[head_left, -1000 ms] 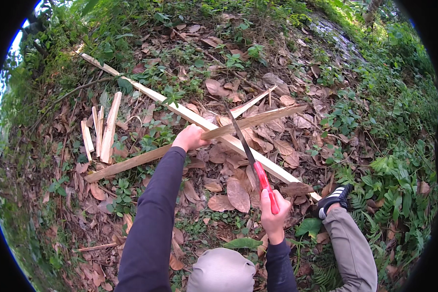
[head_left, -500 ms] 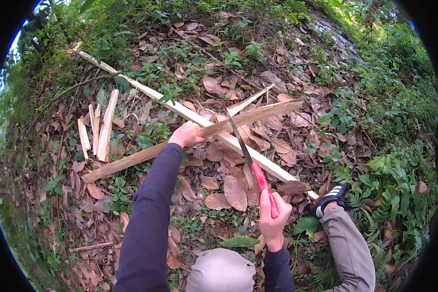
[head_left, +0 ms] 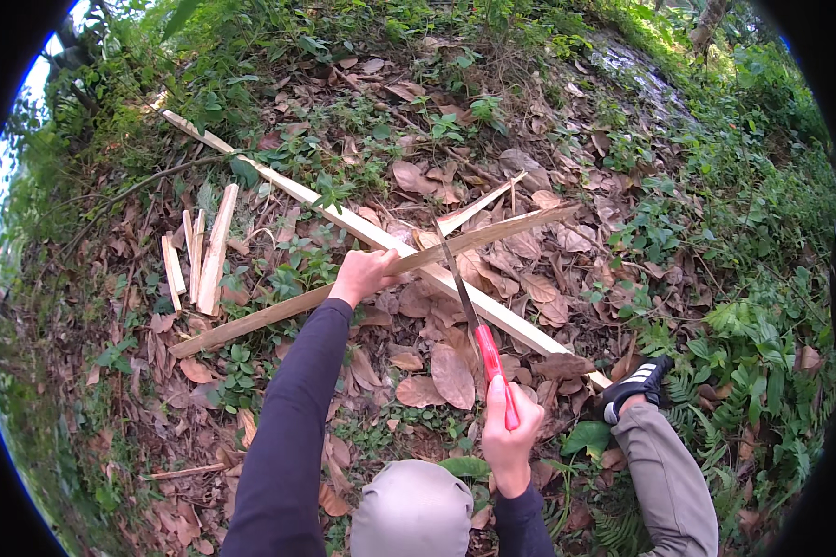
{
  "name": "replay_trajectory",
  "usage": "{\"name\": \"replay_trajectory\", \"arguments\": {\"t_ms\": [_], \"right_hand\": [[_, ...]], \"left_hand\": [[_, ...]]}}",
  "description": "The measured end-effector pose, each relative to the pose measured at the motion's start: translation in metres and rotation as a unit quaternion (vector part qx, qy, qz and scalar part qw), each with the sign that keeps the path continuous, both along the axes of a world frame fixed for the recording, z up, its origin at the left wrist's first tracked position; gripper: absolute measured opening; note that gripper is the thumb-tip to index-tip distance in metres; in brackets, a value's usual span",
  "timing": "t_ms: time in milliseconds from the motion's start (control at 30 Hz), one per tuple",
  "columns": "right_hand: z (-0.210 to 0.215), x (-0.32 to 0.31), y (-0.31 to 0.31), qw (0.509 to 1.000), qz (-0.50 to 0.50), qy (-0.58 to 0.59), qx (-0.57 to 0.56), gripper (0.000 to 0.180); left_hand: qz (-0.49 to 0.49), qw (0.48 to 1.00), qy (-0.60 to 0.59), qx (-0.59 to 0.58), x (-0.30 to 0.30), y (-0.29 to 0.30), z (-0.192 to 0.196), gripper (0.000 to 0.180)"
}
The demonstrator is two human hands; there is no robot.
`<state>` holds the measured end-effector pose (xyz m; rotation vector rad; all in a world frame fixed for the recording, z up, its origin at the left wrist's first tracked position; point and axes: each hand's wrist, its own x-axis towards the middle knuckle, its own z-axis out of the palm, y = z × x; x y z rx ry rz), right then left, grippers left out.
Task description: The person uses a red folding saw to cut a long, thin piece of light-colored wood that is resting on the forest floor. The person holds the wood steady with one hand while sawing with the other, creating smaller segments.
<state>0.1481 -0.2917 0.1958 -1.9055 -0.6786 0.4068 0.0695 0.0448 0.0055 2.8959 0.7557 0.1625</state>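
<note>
The person's left hand (head_left: 362, 274) was wrapped around a long split strip of wood (head_left: 362, 283). The fingers (head_left: 387, 266) were closed tight on it, near its middle. The strip ran a long way out to both sides of those fingers, low and to the left at one end, up and to the right to a thin pointed tip at the other. It lay across a longer pale pole (head_left: 344, 218) that sat on the leafy ground (head_left: 567, 278), and the two made a cross just beside the left hand.

The right hand (head_left: 511, 441) was closed around the red handle of a long knife (head_left: 469, 311). The dark blade pointed up and away from that hand. Its tip came to the strip just to the right of the left fingers. So the blade and the strip met at a slant, and the left hand was the nearer one to that spot. The right hand sat well back, near the person's body.

Some short cut pieces of wood (head_left: 204, 251) lay well off to the left of the left hand. A black shoe (head_left: 636, 381) stood right of the right hand, touching the far end of the pole.
</note>
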Motion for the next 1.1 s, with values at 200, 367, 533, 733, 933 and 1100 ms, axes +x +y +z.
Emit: {"name": "replay_trajectory", "arguments": {"t_ms": [200,367,533,733,933,1100], "right_hand": [[0.012,0.002,0.002,1.0,0.008,0.005,-0.023,0.031],[0.002,0.008,0.01,0.997,0.054,-0.047,-0.019,0.028],[-0.024,0.029,-0.001,0.998,0.058,-0.026,-0.013,0.031],[-0.008,0.027,0.04,0.998,0.053,-0.039,0.005,0.03],[-0.008,0.02,0.005,0.996,0.038,-0.074,-0.014,0.03],[-0.013,0.033,0.039,0.997,0.051,-0.06,-0.001,0.03]], "left_hand": [[0.075,0.996,-0.042,0.024,0.011,-0.033,-0.004,0.056],[0.19,0.977,-0.082,0.052,0.02,-0.015,-0.021,0.075],[0.201,0.975,-0.079,0.048,0.027,-0.014,-0.028,0.076],[0.2,0.978,-0.053,0.012,0.022,-0.001,-0.021,0.074],[0.178,0.984,-0.022,-0.009,0.03,0.0,-0.017,0.076],[0.197,0.98,-0.021,-0.024,0.026,0.006,-0.019,0.076]]}}
